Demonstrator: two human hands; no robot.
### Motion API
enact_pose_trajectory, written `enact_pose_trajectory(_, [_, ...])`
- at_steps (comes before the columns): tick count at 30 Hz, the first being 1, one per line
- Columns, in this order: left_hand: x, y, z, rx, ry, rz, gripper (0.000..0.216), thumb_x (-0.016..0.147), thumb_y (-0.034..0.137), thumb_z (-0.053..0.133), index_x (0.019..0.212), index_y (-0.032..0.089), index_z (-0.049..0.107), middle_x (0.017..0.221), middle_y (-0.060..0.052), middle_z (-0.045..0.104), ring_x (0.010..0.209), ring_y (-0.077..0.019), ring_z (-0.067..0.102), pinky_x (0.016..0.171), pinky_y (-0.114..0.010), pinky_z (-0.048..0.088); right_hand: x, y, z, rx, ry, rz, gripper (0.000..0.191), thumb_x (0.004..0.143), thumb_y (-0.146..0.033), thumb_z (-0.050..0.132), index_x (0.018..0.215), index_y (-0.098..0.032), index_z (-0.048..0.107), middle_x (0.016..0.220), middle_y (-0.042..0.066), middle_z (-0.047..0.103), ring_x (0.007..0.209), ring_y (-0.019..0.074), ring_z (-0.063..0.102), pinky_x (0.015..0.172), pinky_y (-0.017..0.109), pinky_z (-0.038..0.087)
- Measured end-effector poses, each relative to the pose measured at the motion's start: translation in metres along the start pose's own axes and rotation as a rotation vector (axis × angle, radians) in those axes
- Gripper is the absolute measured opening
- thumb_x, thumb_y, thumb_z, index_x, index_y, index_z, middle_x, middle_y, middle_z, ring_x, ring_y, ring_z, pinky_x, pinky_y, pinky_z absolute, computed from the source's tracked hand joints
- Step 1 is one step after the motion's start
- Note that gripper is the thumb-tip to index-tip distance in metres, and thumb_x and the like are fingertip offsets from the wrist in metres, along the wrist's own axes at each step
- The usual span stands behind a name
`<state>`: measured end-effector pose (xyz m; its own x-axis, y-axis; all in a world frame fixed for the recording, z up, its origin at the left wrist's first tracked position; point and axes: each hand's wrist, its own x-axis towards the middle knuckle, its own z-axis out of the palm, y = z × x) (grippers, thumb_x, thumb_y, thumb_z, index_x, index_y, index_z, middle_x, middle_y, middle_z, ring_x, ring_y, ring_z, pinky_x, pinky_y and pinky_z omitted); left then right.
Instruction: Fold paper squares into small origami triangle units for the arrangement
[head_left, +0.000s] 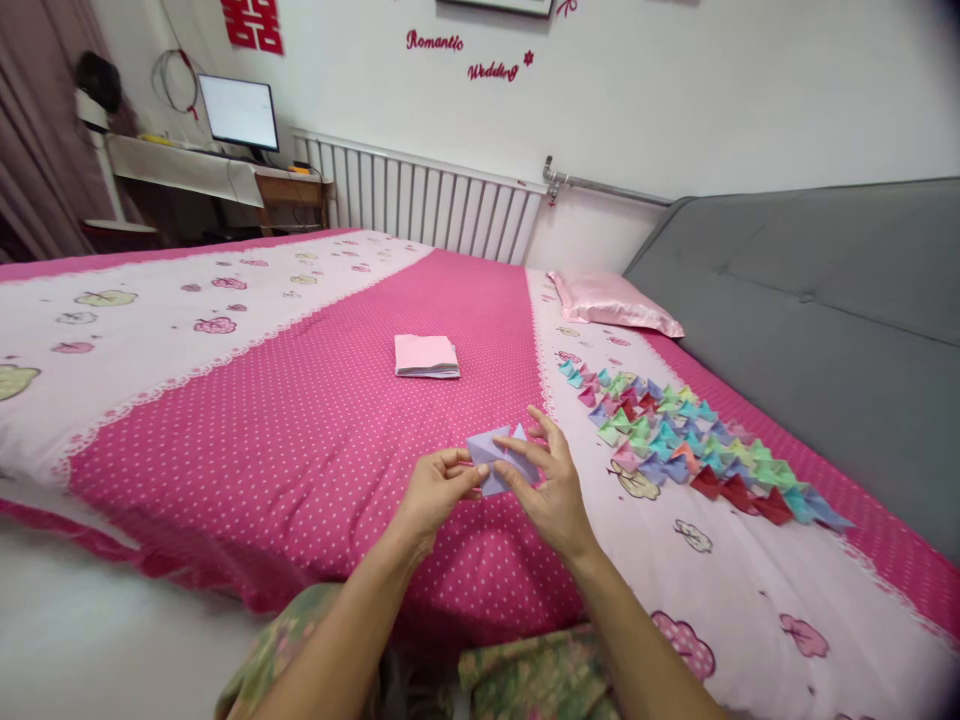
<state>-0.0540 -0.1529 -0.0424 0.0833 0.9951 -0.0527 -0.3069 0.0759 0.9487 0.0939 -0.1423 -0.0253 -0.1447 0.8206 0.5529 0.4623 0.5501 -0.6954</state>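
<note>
Between my two hands is a partly folded piece of lavender origami paper, held above the bed's near edge. My left hand pinches its left side between thumb and fingers. On the other side, my right hand grips the paper with thumb and index finger, its other fingers raised. Pointed flaps stick up at the paper's top, and the fingers hide part of its folds. Farther back on the bed lies a stack of square paper sheets, pink on top. To the right sit several rows of folded paper boats in many colours.
A pink dotted bedspread covers the bed under everything. A pink pillow lies against the grey headboard at right. Behind the bed are a white radiator and a desk with a monitor.
</note>
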Motion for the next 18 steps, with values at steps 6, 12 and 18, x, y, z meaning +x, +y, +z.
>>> enact_pose_trajectory(6, [-0.0024,0.0048,0.0042,0.041,-0.014,0.071,0.019,0.062,0.024,0.066,0.078,0.014,0.067,0.074,-0.004,0.068,0.064,-0.0107,0.059,0.062,-0.02,0.044,0.0003,0.0021,0.0016,0.013,-0.007,-0.032,0.024,0.074,-0.028,0.059,0.098,-0.029,0.063,0.128,0.004,0.037,0.111,0.0233,0.04,0.091,0.042,0.037])
enact_pose_trajectory(12, [-0.0007,0.0024,0.0054,0.059,0.037,0.185,0.013,0.06,0.022,0.067,0.07,0.014,0.067,0.07,-0.004,0.067,0.067,-0.0154,0.061,0.067,-0.028,0.048,0.0004,-0.0008,0.0001,-0.055,0.013,-0.119,0.019,0.076,-0.025,0.057,0.092,-0.03,0.065,0.121,0.003,0.047,0.11,0.0224,0.04,0.093,0.044,0.033])
enact_pose_trajectory(18, [0.0025,-0.0045,0.0038,0.069,0.088,0.237,0.017,0.059,0.021,0.069,0.072,0.014,0.06,0.064,-0.001,0.063,0.061,-0.0121,0.06,0.062,-0.025,0.049,0.0006,-0.0018,-0.0017,-0.069,0.033,-0.142,0.017,0.076,-0.024,0.058,0.088,-0.029,0.067,0.118,0.004,0.05,0.108,0.0228,0.041,0.09,0.044,0.034])
